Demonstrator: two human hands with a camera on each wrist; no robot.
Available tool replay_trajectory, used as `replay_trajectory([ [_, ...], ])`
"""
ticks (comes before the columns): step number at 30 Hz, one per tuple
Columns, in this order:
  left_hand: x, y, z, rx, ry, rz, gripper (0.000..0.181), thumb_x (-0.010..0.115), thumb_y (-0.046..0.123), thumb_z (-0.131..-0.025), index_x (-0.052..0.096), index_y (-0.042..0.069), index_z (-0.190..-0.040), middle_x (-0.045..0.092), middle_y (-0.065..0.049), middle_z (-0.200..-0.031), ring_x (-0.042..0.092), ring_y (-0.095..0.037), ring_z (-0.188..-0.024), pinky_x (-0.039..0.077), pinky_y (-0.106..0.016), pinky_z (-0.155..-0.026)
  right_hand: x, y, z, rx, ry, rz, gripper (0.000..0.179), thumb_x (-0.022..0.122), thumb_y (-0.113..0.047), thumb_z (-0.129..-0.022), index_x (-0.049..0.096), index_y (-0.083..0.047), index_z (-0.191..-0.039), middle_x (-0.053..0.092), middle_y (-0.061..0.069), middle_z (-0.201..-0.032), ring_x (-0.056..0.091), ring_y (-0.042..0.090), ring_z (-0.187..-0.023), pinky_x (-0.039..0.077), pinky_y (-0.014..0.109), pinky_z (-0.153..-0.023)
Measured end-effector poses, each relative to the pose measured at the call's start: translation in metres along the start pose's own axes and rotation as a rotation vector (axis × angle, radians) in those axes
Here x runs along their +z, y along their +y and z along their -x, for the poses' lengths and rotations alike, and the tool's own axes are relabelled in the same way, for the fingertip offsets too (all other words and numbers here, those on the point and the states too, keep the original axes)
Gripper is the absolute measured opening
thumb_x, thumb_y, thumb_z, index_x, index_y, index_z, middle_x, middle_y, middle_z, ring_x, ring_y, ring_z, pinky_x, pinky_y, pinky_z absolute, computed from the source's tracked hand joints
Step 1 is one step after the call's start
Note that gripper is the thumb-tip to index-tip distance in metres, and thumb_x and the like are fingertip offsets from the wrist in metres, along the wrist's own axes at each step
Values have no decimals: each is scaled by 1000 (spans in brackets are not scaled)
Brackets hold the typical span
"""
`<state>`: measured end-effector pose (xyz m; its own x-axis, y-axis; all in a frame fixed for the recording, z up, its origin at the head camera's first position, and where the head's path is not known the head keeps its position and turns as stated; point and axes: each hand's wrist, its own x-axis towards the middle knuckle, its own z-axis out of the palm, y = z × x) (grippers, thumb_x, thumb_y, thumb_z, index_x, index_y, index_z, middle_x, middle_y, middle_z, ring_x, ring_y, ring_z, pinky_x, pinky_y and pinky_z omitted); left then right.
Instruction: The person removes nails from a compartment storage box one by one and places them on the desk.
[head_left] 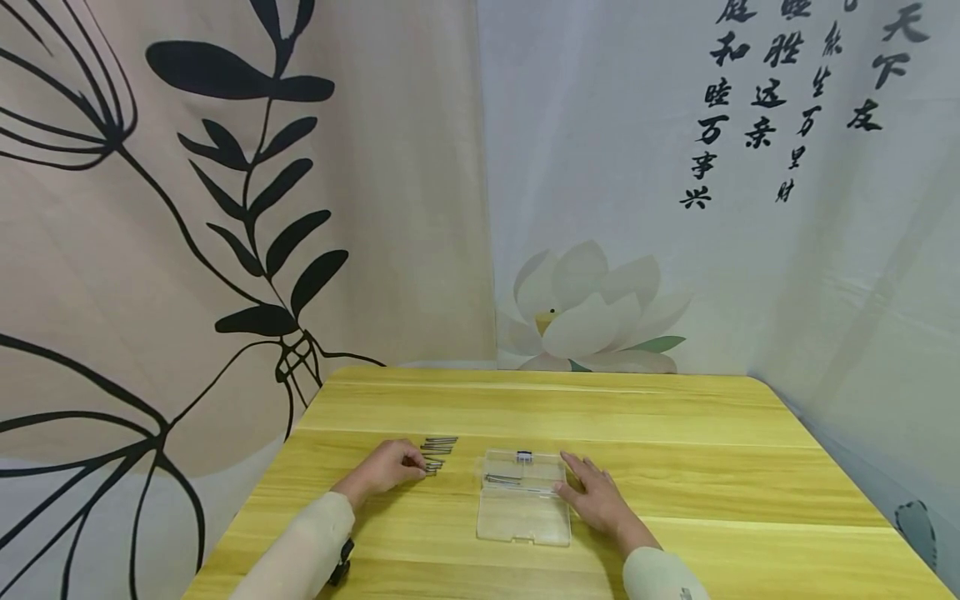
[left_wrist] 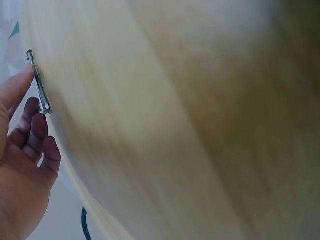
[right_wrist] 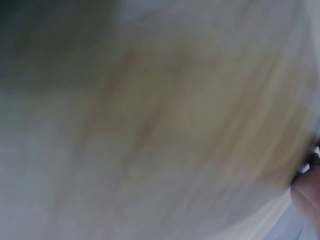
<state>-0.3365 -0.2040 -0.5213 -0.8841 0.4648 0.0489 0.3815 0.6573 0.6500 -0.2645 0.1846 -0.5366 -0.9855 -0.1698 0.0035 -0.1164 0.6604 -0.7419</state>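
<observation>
Slim metal pieces (head_left: 438, 451) lie in a loose stack on the table (head_left: 675, 467), left of the unfolded clear case (head_left: 525, 515); a few more lie inside the case's far half (head_left: 502, 479). Handling, judged by look: pieces light, stiff, probably slick and prone to roll — take each at mid-length, thumb against index. Case likely light and somewhat brittle; steady it by its side rim, not the hinge.

Grip: your left hand (head_left: 390, 465) is at the near end of the stack, fingers bent, little gap at the tips. In the left wrist view a digit touches a metal piece (left_wrist: 41, 90) — you cannot tell whether it is pinched. Your right hand (head_left: 597, 496) rests against the case's right edge, fingers extended, gripping nothing visible; the right wrist view is too blurred to add more.
</observation>
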Motion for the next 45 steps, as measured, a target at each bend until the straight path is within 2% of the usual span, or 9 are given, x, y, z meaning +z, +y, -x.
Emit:
replay_trajectory([
  [10, -6, 8, -2, -14, -7, 32, 5, 71, 10, -93, 73, 6, -93, 61, 1, -89, 55, -14, -74, 47, -29, -60, 1, 1, 0, -3, 1, -4, 61, 58, -34, -101, 37, -10, -154, 34, 22, -155, 17, 45, -145, 1, 61, -114],
  [18, -12, 15, -10, 4, -7, 49, 8, 68, 13, -95, 73, 7, -97, 66, 3, -88, 58, -13, -78, 50, -31, -67, 0, 1, 1, -2, 3, -3, 62, 58, -34, -101, 37, -10, -154, 33, 22, -155, 17, 45, -145, 1, 62, -114],
  [24, -11, 30, -22, 20, -16, 51, 13, 66, 18, -97, 74, 8, -102, 68, 4, -95, 60, -14, -85, 50, -35, -74, 0, 0, 1, 2, -5, -9, 62, 57, -34, -101, 36, -10, -154, 32, 23, -155, 16, 46, -145, 1, 62, -114],
  [34, 2, 62, -41, 88, -33, 76, 17, 67, 19, -97, 73, 6, -106, 68, 6, -98, 61, -13, -88, 51, -35, -76, 0, 1, 1, -6, -6, -9, 62, 57, -34, -101, 36, -9, -154, 32, 23, -155, 16, 46, -146, 0, 62, -114],
  [41, 16, 84, -54, 81, -62, 89, 14, 68, 19, -96, 74, 10, -104, 67, 7, -97, 60, -14, -87, 50, -35, -75, -1, 0, 1, -5, -5, -9, 62, 57, -34, -101, 36, -10, -154, 32, 23, -155, 16, 46, -145, -1, 61, -114],
  [45, 26, 93, -61, 103, -87, 106, 13, 70, 19, -95, 74, 9, -103, 67, 7, -96, 61, -13, -88, 51, -33, -76, -1, -1, 0, -12, -5, -6, 62, 57, -35, -101, 36, -9, -154, 33, 23, -155, 16, 47, -145, 1, 62, -114],
])
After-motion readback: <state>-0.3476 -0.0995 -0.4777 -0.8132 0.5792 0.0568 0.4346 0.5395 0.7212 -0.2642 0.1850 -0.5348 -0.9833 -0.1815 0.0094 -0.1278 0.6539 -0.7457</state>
